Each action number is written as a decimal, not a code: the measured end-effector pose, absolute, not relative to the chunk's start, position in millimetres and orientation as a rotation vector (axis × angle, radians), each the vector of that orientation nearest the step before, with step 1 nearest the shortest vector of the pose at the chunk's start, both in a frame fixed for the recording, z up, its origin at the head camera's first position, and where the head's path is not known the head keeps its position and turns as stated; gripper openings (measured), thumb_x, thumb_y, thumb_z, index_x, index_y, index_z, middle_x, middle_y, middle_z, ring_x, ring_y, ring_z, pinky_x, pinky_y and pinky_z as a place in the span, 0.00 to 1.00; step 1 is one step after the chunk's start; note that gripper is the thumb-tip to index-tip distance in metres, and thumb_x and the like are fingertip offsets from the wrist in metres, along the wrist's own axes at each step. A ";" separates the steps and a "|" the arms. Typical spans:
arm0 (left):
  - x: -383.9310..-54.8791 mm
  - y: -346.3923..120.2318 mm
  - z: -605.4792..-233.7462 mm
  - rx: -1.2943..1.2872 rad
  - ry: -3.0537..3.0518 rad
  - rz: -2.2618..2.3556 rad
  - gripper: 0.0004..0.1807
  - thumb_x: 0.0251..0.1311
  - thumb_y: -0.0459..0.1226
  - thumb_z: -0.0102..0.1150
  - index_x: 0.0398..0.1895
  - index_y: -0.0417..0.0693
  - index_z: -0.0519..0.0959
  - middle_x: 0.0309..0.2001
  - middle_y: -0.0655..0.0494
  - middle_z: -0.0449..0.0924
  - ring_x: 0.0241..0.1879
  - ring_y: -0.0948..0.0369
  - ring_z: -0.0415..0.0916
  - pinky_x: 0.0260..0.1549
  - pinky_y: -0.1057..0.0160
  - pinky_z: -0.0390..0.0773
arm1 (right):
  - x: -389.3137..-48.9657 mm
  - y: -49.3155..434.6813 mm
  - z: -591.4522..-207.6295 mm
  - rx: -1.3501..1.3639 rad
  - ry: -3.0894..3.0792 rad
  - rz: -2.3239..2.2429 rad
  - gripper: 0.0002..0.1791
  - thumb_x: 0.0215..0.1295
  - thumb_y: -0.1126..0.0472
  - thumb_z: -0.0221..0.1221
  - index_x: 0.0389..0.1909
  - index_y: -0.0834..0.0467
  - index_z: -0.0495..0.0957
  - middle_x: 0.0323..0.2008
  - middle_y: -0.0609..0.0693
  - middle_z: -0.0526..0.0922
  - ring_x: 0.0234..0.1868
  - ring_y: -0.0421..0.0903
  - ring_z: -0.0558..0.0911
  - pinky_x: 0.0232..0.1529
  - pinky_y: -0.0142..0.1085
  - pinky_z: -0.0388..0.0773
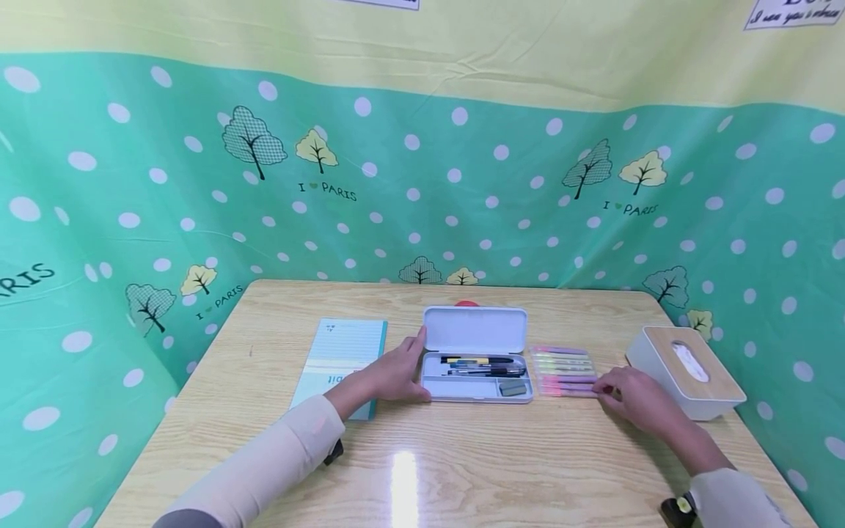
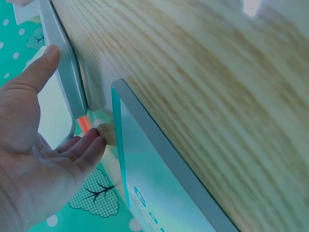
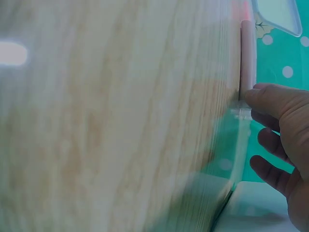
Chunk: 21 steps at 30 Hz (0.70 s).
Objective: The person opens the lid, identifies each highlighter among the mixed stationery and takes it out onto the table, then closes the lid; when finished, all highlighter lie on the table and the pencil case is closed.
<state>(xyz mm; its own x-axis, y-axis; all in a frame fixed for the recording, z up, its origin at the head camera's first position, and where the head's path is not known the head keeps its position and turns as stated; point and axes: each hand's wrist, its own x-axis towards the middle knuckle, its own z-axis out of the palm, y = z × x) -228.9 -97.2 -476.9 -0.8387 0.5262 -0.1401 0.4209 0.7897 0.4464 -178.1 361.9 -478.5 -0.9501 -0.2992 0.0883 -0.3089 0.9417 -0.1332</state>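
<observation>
A white pencil case [image 1: 475, 400] lies with its lid raised; pens [image 1: 485, 371] and a grey eraser [image 1: 512, 388] are inside. My left hand [image 1: 398, 369] rests at its left end, thumb at the front corner and fingers toward the hinge, all fairly straight. To the right of the case is a clear plastic sleeve [image 1: 536, 372] of slim coloured highlighters [image 1: 564, 367]. With thumb and forefinger my right hand [image 1: 635, 400] pinches the right end of the nearest pink highlighter [image 3: 247, 58]; its other fingers are loosely bent in the right wrist view.
A light blue notebook [image 1: 339, 350] lies left of the case, partly under my left forearm. On the right stands a white tissue box [image 1: 686, 374] with a wooden top, close to my right hand. A red object [image 1: 466, 303] shows behind the raised lid.
</observation>
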 end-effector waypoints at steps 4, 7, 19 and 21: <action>-229.1 -96.9 -477.8 0.736 2.722 0.595 0.74 0.51 0.60 0.75 0.83 0.46 0.28 0.80 0.39 0.52 0.73 0.46 0.65 0.74 0.52 0.68 | -181.0 360.9 -478.3 0.458 -3.025 0.196 0.05 0.57 0.61 0.72 0.35 0.51 0.88 0.33 0.45 0.86 0.35 0.43 0.81 0.40 0.45 0.85; -228.7 -96.6 -477.8 0.739 2.720 0.597 0.74 0.51 0.60 0.74 0.83 0.46 0.28 0.79 0.39 0.52 0.73 0.46 0.66 0.73 0.52 0.69 | -182.0 360.1 -477.3 0.458 -3.026 0.178 0.05 0.57 0.62 0.72 0.35 0.53 0.88 0.31 0.44 0.85 0.33 0.42 0.80 0.37 0.44 0.85; -228.1 -96.5 -475.9 0.735 2.721 0.599 0.74 0.51 0.59 0.75 0.83 0.46 0.28 0.79 0.39 0.53 0.73 0.46 0.66 0.73 0.52 0.68 | -184.6 358.0 -470.8 0.414 -3.049 0.226 0.07 0.61 0.59 0.70 0.40 0.52 0.88 0.33 0.44 0.86 0.35 0.41 0.80 0.39 0.44 0.85; -228.4 -96.5 -476.0 0.735 2.724 0.596 0.74 0.51 0.59 0.75 0.83 0.46 0.28 0.79 0.39 0.53 0.73 0.46 0.66 0.73 0.52 0.68 | -187.7 355.7 -466.2 0.412 -3.048 0.253 0.08 0.63 0.59 0.69 0.43 0.53 0.88 0.33 0.44 0.85 0.35 0.41 0.80 0.38 0.43 0.85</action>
<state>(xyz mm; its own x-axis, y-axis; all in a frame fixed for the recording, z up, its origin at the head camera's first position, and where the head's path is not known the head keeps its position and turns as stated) -228.4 -96.5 -476.0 -0.8393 0.5261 -0.1375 0.4206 0.7884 0.4490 -187.7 355.7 -466.2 -0.9629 -0.2587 0.0768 -0.2678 0.9510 -0.1546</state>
